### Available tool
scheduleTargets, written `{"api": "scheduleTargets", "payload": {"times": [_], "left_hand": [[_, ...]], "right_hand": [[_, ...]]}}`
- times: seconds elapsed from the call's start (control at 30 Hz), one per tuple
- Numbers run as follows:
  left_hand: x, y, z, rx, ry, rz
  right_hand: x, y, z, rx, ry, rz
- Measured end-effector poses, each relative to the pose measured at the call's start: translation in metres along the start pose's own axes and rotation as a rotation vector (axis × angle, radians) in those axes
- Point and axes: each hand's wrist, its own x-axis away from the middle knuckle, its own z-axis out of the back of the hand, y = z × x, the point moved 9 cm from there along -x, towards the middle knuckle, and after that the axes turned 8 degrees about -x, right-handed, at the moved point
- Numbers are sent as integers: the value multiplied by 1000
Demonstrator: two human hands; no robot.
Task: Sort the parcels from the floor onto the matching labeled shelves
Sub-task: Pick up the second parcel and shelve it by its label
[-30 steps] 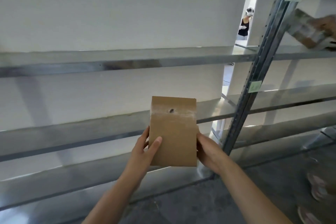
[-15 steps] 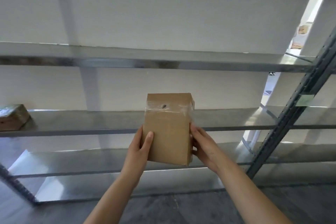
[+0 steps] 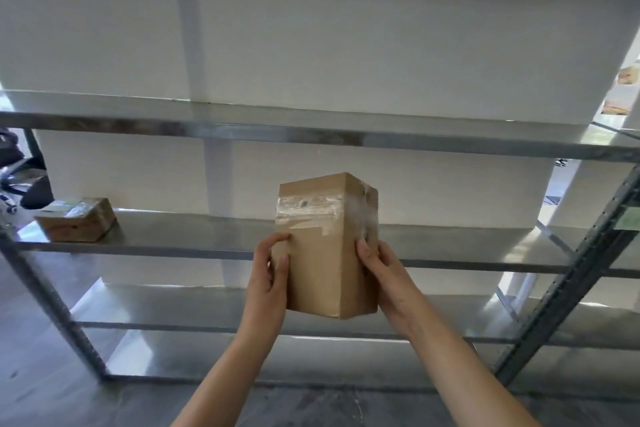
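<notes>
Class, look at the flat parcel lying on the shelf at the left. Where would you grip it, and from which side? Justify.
Probably grip the flat parcel across its two side faces, coming from the open front of the shelf. It lies low and flat near the front edge, with the wall behind it.

Setting: storeroom or small warehouse. Evidence: galvanised steel shelving point(image 3: 311, 135) in long open tiers; perforated upright point(image 3: 568, 281) with a green label point(image 3: 628, 227) stuck on it; taped cardboard parcel point(image 3: 78, 224) lying on one shelf; bare grey concrete floor point(image 3: 34, 374); plain white wall point(image 3: 346, 28) behind.
</notes>
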Motion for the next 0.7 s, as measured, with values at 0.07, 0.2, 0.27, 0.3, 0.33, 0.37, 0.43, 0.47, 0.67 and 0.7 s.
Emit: {"api": "scheduleTargets", "payload": {"times": [0.07, 0.2, 0.27, 0.3, 0.33, 0.37, 0.43, 0.47, 0.67, 0.7], "left_hand": [[-1, 5, 3, -4, -1, -4], [0, 5, 5, 16, -36, 34], [4, 2, 5, 28, -71, 53], [6, 1, 5, 31, -92, 64], [8, 0, 4, 32, -109, 75], [10, -1, 4, 34, -122, 86], [12, -3, 2, 47, -146, 121], [13, -4, 1, 52, -160, 147], [14, -2, -3, 65, -221, 231], [14, -3, -3, 68, -223, 241]], "right_hand": [[0, -1, -4, -29, 13, 5], [2, 1, -8, -188, -49, -22], [2, 5, -8, -200, -47, -54], [2, 7, -8, -201, -41, -69], [2, 8, -9, -200, -37, -77], [2, 8, -10, -196, -38, -78], [3, 6, -12, -176, -51, -68], [3, 4, -14, -162, -65, -61], [1, -2, -25, -60, -107, -23], [1, -2, -25, -55, -117, -29]]}}
